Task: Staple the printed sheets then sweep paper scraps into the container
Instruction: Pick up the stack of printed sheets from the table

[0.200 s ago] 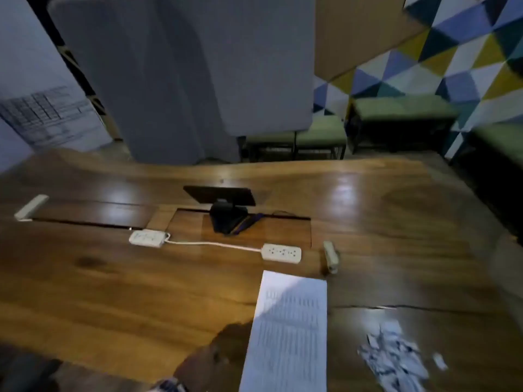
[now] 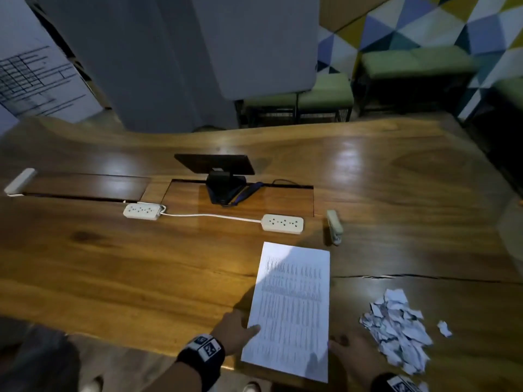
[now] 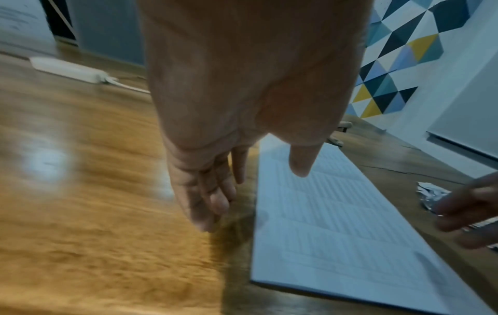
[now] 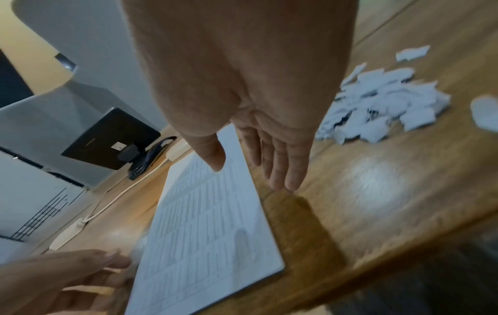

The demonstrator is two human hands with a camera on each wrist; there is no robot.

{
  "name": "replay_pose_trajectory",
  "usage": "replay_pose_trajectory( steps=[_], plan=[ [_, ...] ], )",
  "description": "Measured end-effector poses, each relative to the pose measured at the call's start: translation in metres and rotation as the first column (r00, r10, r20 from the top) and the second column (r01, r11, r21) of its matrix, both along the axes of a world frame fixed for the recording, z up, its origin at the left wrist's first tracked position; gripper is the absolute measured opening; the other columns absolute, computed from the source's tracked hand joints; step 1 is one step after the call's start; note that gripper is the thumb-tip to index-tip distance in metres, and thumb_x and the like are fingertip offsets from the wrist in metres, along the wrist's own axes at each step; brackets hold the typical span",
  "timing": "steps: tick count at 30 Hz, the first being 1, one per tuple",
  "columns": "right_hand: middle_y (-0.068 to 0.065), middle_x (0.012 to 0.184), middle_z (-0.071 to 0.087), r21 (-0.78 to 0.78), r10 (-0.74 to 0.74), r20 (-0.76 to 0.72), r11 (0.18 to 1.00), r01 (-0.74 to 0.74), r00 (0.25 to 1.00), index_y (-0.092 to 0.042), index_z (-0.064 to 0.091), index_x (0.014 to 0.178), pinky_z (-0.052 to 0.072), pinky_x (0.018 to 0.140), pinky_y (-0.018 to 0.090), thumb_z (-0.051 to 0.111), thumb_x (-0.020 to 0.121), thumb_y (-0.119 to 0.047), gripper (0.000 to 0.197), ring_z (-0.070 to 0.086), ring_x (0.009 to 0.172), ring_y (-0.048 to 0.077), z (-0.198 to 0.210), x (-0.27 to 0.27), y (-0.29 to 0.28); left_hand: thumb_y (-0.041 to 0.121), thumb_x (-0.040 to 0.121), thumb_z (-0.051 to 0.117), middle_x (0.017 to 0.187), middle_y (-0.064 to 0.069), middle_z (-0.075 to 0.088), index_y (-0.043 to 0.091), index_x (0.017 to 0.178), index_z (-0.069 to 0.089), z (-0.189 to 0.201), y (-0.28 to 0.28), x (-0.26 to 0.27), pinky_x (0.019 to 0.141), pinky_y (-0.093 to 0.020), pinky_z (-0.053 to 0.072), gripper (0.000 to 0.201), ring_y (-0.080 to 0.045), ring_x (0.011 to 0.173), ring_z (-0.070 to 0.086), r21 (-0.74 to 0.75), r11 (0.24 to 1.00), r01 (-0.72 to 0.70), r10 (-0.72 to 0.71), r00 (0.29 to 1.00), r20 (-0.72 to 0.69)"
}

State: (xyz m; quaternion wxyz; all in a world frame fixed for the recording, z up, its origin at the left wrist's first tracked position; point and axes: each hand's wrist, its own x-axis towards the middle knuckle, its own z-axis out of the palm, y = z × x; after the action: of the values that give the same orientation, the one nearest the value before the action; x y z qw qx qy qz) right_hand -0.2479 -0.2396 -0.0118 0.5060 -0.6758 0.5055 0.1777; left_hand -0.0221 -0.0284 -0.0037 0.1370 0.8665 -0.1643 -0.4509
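Note:
A stack of printed sheets (image 2: 291,309) (image 3: 337,223) (image 4: 205,223) lies flat near the table's front edge. My left hand (image 2: 235,329) (image 3: 254,191) is at its left edge, fingers straight and thumb over the paper. I cannot tell whether it touches. My right hand (image 2: 351,355) (image 4: 250,174) is at the right edge, fingers straight over the wood and thumb above the sheet. Neither hand holds anything. A pale stapler (image 2: 334,227) lies beyond the sheets' far right corner. To the right is a heap of torn paper scraps (image 2: 396,326) (image 4: 385,106). No container is in view.
The wooden table (image 2: 141,278) carries two white power strips (image 2: 283,223) (image 2: 141,211) joined by a cord, and a dark tablet on a stand (image 2: 215,164) behind them. One stray scrap (image 2: 445,328) lies right of the heap. Green stools (image 2: 325,94) stand beyond the table.
The head view has tipped down. Both hands now show at the sides of the sheets, where only part of the left one showed before. The sheets, stapler and scraps have not moved.

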Motion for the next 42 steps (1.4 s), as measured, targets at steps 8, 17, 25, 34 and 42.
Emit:
replay_pose_trajectory(
  steps=[8, 17, 25, 34, 42],
  plan=[
    [0.0, 0.105, 0.072, 0.171, -0.104, 0.026, 0.98, 0.098, 0.994, -0.015, 0.066, 0.114, 0.059, 0.09, 0.044, 0.071, 0.091, -0.032, 0.029, 0.07, 0.094, 0.018, -0.027, 0.01, 0.006, 0.078, 0.072, 0.072, 0.145, -0.009, 0.052, 0.013, 0.145, 0.048, -0.038, -0.042, -0.034, 0.109, -0.042, 0.05, 0.102, -0.029, 0.137, 0.052, 0.18, 0.968, -0.172, 0.14, 0.974, 0.177],
    [0.001, 0.104, 0.073, 0.238, -0.098, 0.041, 0.967, 0.085, 0.994, -0.015, 0.068, 0.105, 0.059, 0.088, 0.039, 0.07, 0.092, -0.034, 0.023, 0.071, 0.094, 0.018, -0.027, 0.009, -0.009, 0.056, 0.083, 0.083, 0.16, -0.022, 0.037, -0.003, 0.162, 0.019, -0.045, -0.061, -0.041, 0.119, -0.043, 0.046, 0.117, -0.037, 0.146, 0.044, 0.297, 0.927, -0.23, 0.163, 0.959, 0.233],
    [0.003, 0.107, 0.072, 0.314, -0.08, 0.075, 0.948, 0.053, 0.994, -0.012, 0.07, 0.103, 0.056, 0.083, 0.034, 0.07, 0.094, -0.029, 0.019, 0.068, 0.099, 0.02, -0.018, 0.01, -0.017, 0.031, 0.075, 0.092, 0.111, 0.002, 0.08, 0.021, 0.117, 0.072, -0.03, -0.051, -0.04, 0.093, -0.046, 0.066, 0.047, -0.022, 0.105, 0.077, -0.084, 0.921, -0.381, 0.372, 0.923, -0.101],
    [0.004, 0.108, 0.076, 0.326, 0.001, 0.072, 0.945, -0.025, 0.997, -0.009, 0.074, 0.094, 0.057, 0.095, 0.041, 0.069, 0.093, -0.031, 0.022, 0.071, 0.1, 0.02, -0.011, 0.015, -0.023, 0.015, 0.094, 0.082, 0.119, -0.015, 0.082, 0.01, 0.131, 0.072, -0.004, -0.044, -0.014, 0.101, -0.058, 0.061, 0.038, -0.039, 0.113, 0.077, -0.074, 0.794, -0.604, 0.472, 0.688, -0.552],
    [0.007, 0.113, 0.078, 0.497, -0.166, 0.077, 0.861, 0.107, 0.983, -0.011, 0.074, 0.115, 0.055, 0.099, 0.048, 0.083, 0.075, -0.057, 0.062, 0.074, 0.104, 0.029, 0.012, 0.032, -0.047, 0.034, 0.094, 0.083, 0.121, 0.001, 0.082, 0.021, 0.127, 0.077, 0.033, -0.025, 0.007, 0.102, -0.05, 0.062, 0.036, -0.02, 0.11, 0.079, -0.315, 0.88, -0.356, 0.181, 0.864, -0.469]
  ],
)
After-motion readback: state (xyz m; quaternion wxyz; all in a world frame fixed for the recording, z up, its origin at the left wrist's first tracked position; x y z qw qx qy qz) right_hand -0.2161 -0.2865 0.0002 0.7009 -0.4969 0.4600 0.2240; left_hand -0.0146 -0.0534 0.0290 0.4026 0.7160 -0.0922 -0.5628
